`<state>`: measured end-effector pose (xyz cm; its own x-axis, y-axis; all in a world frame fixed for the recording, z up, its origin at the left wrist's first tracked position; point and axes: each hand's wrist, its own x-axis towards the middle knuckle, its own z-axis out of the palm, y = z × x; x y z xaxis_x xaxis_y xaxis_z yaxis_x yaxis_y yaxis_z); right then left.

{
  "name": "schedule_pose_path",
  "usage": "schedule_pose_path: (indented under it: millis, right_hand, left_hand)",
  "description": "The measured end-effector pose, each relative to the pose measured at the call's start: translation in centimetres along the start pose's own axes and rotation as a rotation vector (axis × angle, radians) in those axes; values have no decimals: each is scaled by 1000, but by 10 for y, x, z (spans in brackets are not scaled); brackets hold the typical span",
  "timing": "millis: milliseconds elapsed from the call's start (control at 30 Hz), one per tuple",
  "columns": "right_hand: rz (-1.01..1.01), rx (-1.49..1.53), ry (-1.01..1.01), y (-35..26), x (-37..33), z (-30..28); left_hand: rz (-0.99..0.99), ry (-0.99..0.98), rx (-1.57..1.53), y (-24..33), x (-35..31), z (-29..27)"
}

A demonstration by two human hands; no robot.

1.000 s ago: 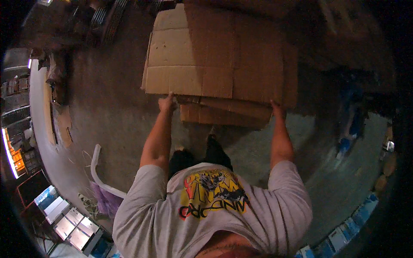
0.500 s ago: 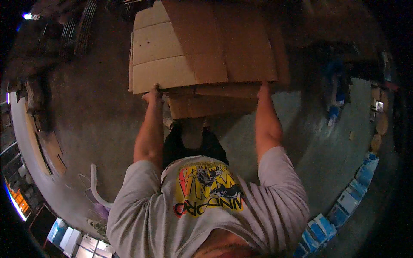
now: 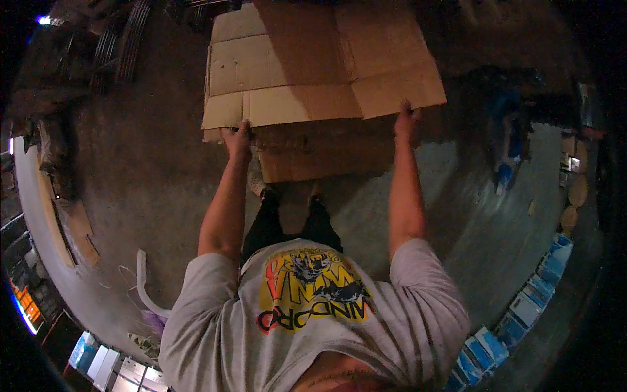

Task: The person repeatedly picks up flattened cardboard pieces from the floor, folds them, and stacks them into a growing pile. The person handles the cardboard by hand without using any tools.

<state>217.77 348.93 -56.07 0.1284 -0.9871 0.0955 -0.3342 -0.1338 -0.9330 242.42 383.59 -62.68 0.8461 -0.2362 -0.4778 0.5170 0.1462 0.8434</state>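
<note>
Stretched out in front of me is a large creased cardboard sheet, held at its near edge. My left hand grips the left part of that edge, thumb on top. Further right, my right hand pinches the same edge near the corner, thumb on top and fingers hidden beneath. Light falls on the sheet's left part, while the rest lies in shadow. Below and nearer my feet shows another piece of cardboard, partly covered by the held sheet.
Several blue and white boxes line the right rim. Blue items stand at the right on the grey floor. Flat boards lie at the left, and a curved white tube is at the lower left.
The sheet's right side has risen and swung outward, showing a crease across it. Both hands have shifted slightly, still gripping the near edge, and more of the lower cardboard's surface shows.
</note>
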Motion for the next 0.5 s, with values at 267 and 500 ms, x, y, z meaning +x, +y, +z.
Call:
schedule_pose_path:
  millis: [267,500]
  right_hand:
    - [-619,-713,-814,-12,-144,72]
    - [-352,-877,-1036,29,-153,45]
  left_hand:
    - [-52,-224,297,-36,-4,31]
    - [-323,-255,321,-73,-32,23]
